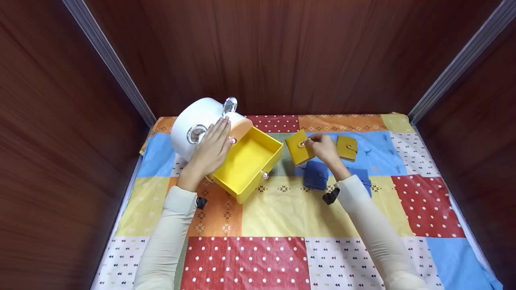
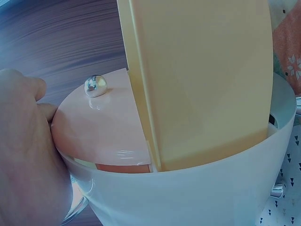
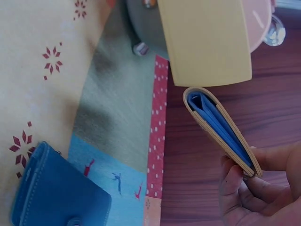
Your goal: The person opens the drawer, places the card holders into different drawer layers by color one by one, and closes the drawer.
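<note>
My right hand (image 1: 324,149) pinches a yellow wallet (image 1: 297,151) by its snap-tab side and holds it above the cloth, to the right of a pulled-out yellow drawer (image 1: 246,161). Seen edge-on in the right wrist view, the wallet (image 3: 221,134) shows blue inner layers. On the rounded white drawer case (image 1: 197,110) rests my left hand (image 1: 211,151), its fingers straight and together, close to the orange-pink drawer front (image 1: 242,128). A blue wallet (image 1: 315,175) lies just below the right hand; another blue wallet (image 1: 361,177) is partly hidden by the right wrist.
A mustard wallet (image 1: 346,147) lies right of the right hand. The yellow drawer juts toward the middle, with a shiny knob (image 1: 265,175) on its front. Patchwork cloth (image 1: 274,209) covers the table. Brown wood-grain panels (image 1: 282,56) enclose the back and sides.
</note>
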Demonstrator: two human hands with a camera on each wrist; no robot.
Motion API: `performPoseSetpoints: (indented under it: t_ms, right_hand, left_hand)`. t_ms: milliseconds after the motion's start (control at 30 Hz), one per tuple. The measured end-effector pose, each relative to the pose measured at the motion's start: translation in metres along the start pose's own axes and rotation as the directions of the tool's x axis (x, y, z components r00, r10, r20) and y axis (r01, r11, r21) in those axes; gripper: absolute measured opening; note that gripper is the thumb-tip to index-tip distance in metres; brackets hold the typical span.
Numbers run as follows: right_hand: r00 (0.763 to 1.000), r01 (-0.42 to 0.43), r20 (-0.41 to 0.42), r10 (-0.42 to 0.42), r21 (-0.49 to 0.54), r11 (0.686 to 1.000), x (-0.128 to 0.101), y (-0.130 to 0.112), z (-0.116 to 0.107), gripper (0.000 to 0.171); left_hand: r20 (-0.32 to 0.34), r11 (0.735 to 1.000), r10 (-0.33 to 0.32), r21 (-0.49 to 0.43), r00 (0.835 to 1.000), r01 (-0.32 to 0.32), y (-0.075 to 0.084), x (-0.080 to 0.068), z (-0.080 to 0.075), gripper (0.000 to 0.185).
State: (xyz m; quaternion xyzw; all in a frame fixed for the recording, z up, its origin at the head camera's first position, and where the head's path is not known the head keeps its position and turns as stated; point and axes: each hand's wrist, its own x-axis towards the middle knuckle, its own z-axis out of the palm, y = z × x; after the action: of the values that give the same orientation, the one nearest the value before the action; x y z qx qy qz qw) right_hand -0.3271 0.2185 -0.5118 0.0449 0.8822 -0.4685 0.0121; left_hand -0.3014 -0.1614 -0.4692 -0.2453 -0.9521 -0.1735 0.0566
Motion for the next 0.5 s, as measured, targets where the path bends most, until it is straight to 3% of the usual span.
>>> performPoseSetpoints:
  t_ms: [500]
  right_hand:
    - [0.998,0.058,-0.002,-0.058,0.030,0.998,-0.002,-0.014,-0.012,0.034]
  left_hand:
    - [0.008,1.000,-0.010,-0.022,1.000,0.010,0.001,0.000,0.000,0.062]
